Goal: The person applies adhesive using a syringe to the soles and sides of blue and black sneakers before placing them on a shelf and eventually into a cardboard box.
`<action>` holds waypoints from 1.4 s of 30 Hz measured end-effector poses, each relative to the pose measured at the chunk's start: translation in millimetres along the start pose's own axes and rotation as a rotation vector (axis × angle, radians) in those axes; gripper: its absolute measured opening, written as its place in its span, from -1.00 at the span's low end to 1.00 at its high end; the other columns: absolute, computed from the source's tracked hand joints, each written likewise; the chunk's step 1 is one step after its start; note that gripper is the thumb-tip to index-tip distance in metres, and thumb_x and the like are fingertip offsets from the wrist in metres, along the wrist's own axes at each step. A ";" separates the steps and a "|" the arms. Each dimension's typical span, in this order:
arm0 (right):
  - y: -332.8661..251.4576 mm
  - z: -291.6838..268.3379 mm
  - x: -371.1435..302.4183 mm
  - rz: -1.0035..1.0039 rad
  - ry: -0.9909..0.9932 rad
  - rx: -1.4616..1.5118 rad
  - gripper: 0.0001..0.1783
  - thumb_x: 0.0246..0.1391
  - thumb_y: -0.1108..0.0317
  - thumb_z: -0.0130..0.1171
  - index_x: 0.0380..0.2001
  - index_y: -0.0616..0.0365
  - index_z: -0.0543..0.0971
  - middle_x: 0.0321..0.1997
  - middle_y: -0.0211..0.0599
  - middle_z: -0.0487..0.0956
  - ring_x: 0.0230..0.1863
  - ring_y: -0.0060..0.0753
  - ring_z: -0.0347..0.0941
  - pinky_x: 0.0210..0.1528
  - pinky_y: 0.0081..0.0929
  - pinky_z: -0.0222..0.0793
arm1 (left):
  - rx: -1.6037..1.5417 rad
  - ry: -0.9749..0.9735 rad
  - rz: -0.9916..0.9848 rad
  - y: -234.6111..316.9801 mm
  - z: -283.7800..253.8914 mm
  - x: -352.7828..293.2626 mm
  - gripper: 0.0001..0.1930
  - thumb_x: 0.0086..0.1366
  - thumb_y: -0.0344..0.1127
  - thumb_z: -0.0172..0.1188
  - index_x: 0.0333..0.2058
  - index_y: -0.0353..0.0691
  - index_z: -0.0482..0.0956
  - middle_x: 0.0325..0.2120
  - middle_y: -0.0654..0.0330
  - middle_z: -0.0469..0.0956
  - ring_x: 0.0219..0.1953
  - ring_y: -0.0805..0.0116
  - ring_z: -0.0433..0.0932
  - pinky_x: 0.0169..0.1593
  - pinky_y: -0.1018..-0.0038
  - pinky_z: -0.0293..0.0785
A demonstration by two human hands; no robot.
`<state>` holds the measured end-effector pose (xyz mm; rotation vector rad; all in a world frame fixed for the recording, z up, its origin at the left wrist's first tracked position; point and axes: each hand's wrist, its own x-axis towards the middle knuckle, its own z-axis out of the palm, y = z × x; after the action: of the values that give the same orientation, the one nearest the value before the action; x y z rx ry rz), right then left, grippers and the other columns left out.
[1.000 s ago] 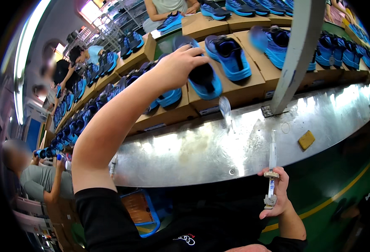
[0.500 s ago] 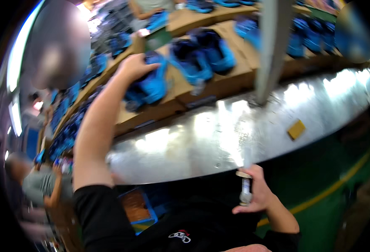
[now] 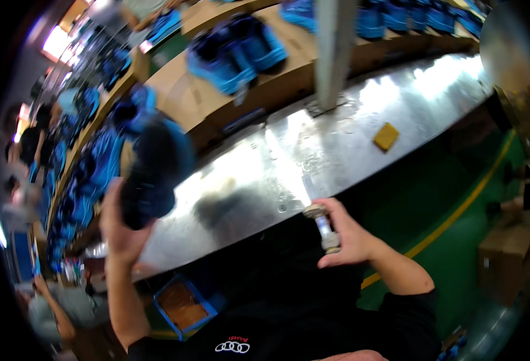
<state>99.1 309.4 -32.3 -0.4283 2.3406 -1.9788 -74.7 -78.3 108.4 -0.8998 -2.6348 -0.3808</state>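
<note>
head view, only one i have: left hand (image 3: pixel 123 231) is closed round the lower end of a blue-and-black shoe (image 3: pixel 150 174), holding it tilted near the left part of the metal bench (image 3: pixel 259 198); blur hides the exact finger contact, and i can't tell which face of the shoe is toward the wearer. right hand (image 3: pixel 349 234) is curled round a syringe (image 3: pixel 322 221), index finger by the upper flange, thumb by the lower end, barrel pointing up toward the bench edge. can't tell if the plunger is under pressure. risks, my read: 1) shoe slips or twists, since it's carried one-handed by one end. 2) shoe knocks the row of shoes (image 3: pixel 90 174) on its left, or clips the cardboard box (image 3: pixel 174 99) beyond it; clearance there looks small, contact unclear. 3) syringe drips or squirts if the thumb squeezes while attention is on the left hand; any liquid in it could mark the shoe or bench. 4) tip bumps the bench edge, as the barrel sits right by it. 5) yellow block (image 3: pixel 386 137) lies loose on the bench, so a wide right-arm sweep could push it off. post (image 3: pixel 332 60) also limits reach that way.
</note>
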 end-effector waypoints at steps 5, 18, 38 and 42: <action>-10.7 -4.2 3.7 0.261 0.040 0.071 0.36 -0.40 -0.14 0.54 0.35 0.18 -0.04 0.27 -0.10 0.16 0.26 -0.23 0.13 0.28 -0.30 0.07 | -0.036 -0.072 0.212 25.3 26.6 -44.3 -0.44 -0.09 -0.65 0.11 0.00 -0.28 0.45 -0.04 -0.02 0.49 0.07 -0.05 0.43 0.23 0.06 0.25; -102.1 17.7 31.8 0.335 0.196 0.546 0.36 -0.53 -0.41 0.47 0.25 0.10 0.06 -0.12 -0.07 0.39 -0.29 -0.44 0.31 -0.35 -0.51 0.22 | -0.364 0.160 0.395 61.2 80.1 -78.8 -0.71 0.13 -0.31 0.15 -0.13 0.06 0.51 -0.06 0.33 0.46 0.05 0.18 0.43 0.25 0.05 0.16; -86.2 55.5 129.6 0.528 -0.330 0.728 0.17 -0.46 -0.38 0.45 0.07 0.20 0.20 -0.10 -0.02 0.40 -0.20 -0.19 0.39 -0.24 -0.29 0.38 | -0.681 0.398 0.269 64.2 109.3 -88.7 -0.77 0.14 -0.20 0.10 -0.26 -0.15 0.55 -0.13 0.30 0.51 0.04 0.34 0.43 0.30 0.22 0.14; -103.1 58.6 128.8 0.701 -0.214 0.597 0.20 -0.53 -0.40 0.46 0.05 0.22 0.21 -0.12 -0.07 0.40 -0.18 -0.19 0.40 -0.24 -0.29 0.40 | -0.642 0.399 0.304 59.9 108.8 -88.2 -0.76 0.15 -0.18 0.08 -0.25 -0.14 0.54 -0.12 0.31 0.51 0.05 0.35 0.43 0.31 0.22 0.12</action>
<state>6.3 207.5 75.7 0.1885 1.3795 -1.9753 4.7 -41.9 -16.4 -1.2302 -1.9813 -1.2193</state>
